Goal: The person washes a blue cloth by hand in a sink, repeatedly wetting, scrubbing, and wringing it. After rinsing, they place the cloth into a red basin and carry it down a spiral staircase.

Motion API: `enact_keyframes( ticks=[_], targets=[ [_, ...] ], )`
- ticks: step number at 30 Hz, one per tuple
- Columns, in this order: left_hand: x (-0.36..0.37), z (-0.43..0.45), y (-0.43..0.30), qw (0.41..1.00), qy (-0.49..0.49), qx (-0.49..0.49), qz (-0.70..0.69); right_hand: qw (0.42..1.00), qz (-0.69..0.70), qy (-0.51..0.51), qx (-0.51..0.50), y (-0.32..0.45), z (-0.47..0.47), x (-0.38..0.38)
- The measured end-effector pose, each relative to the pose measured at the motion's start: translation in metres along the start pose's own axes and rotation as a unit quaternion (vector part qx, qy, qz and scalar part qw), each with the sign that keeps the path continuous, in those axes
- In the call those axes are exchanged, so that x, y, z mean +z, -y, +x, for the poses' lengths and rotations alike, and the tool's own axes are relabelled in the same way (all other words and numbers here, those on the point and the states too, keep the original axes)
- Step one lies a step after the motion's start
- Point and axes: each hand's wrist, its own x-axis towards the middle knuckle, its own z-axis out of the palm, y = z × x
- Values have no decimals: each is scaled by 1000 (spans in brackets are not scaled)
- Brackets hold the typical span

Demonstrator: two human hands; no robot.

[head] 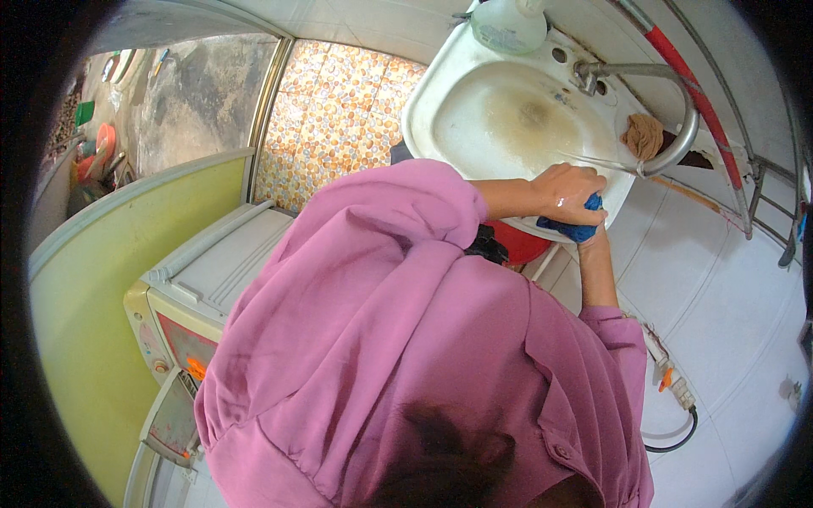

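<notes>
Over the near right rim of a white washbasin (422, 120), both hands are closed around a bunched dark blue cloth (565, 229). My left hand (565, 190), wet on its back, lies over the top of the cloth. Coming up from below, my right hand (596, 239) grips the cloth's lower right side; its fingers are mostly hidden. A thin stream of water (597, 161) runs leftward from the mouth of the curved metal faucet (689, 127), passing just above my left hand. Brownish water (508, 120) covers the bottom of the basin.
On the basin's back ledge stands a translucent bottle (508, 28). A brown cloth (641, 135) lies by the faucet, near a metal rack (724, 120). Below the basin is a red tub (517, 243). A twin-tub washing machine (222, 254) and yellow-green panel (133, 222) stand left.
</notes>
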Motion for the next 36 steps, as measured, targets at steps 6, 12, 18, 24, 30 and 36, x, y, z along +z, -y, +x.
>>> enact_keyframes(
  ticks=[6,12,18,24,30,36],
  targets=[
    [13,-7,57,986,37,-110,-117,986,66,-152,29,11,-18,13],
    [20,-7,145,929,27,-238,282,956,-6,-248,-159,23,-52,20],
    [25,21,189,923,18,-188,336,877,-79,-357,-312,-7,-47,-20],
    [22,26,198,914,32,-142,380,862,-60,-352,-361,-23,-42,-41],
    [26,44,207,901,47,-192,386,844,-77,-388,-363,-21,-33,-38],
    [23,51,210,911,35,-209,354,829,-119,-388,-385,-20,-28,-49]
  ],
)
